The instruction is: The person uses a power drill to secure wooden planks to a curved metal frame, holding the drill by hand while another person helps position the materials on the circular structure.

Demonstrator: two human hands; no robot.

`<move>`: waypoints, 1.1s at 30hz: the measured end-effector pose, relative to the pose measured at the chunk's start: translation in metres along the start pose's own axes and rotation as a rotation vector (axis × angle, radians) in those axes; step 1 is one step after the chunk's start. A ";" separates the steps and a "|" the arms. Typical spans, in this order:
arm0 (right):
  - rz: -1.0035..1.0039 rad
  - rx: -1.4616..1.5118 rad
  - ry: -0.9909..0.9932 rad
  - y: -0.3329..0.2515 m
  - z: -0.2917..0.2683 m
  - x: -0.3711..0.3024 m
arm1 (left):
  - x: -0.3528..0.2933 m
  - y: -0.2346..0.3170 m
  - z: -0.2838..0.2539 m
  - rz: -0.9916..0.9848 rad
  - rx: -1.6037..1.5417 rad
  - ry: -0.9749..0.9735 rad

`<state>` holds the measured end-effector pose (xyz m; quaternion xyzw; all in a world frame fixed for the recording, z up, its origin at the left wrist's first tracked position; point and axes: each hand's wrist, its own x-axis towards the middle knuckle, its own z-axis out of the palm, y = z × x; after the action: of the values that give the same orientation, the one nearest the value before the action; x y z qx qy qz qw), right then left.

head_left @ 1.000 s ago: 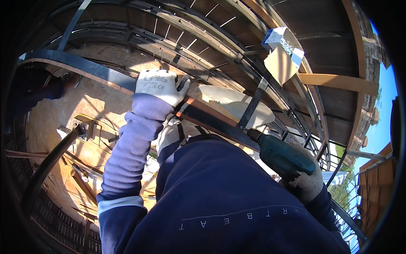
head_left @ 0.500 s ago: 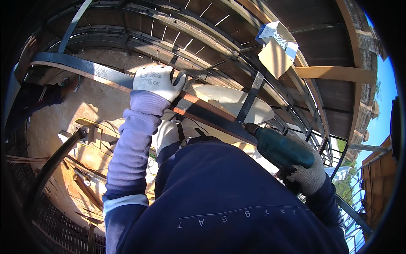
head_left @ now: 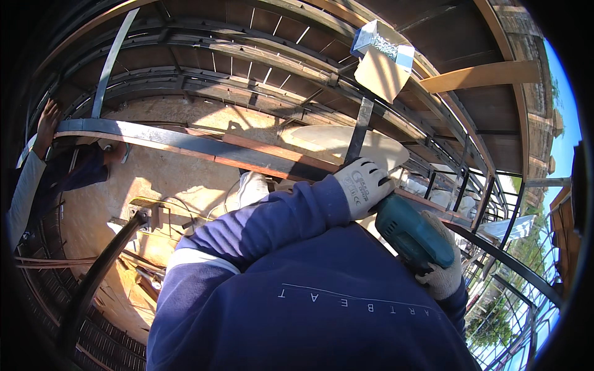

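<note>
My right hand [head_left: 447,272], in a pale knitted work glove, grips the handle of a teal power drill [head_left: 411,232]. The drill's front end points up and left, toward a long dark metal beam [head_left: 272,162] edged with reddish wood. My left hand [head_left: 366,185], in a white coated glove, is closed at the front of the drill, its fingers bent over beside the tool's nose. What those fingers hold is hidden, and so are the chuck and bit. A short dark upright bar [head_left: 359,130] meets the beam just above my left hand.
An opened box of screws [head_left: 385,52] sits on the curved slatted framework beyond. At far left another person's hand [head_left: 48,120] is beside the beam's end. A dark slanting post [head_left: 102,272] rises at lower left above tools and wood offcuts. Wire mesh [head_left: 520,309] lies at right.
My left hand has let go of the beam further left and moved right to the drill's front end. The view has shifted, and the drill stays in my right hand.
</note>
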<state>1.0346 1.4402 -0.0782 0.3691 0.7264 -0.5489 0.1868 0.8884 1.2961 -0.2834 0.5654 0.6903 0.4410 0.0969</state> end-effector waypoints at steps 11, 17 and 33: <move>0.021 0.256 0.195 0.024 0.021 -0.024 | 0.013 0.013 0.034 0.137 0.027 0.123; 0.011 0.436 0.235 0.026 0.025 -0.019 | -0.033 0.014 -0.015 -0.084 -0.425 0.253; -0.450 -0.282 0.584 0.109 0.055 -0.030 | 0.066 0.061 -0.023 -0.492 -2.023 0.217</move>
<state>1.1278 1.3925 -0.1474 0.3121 0.8799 -0.3429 -0.1036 0.8941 1.3401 -0.2022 0.0218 0.1005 0.8292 0.5494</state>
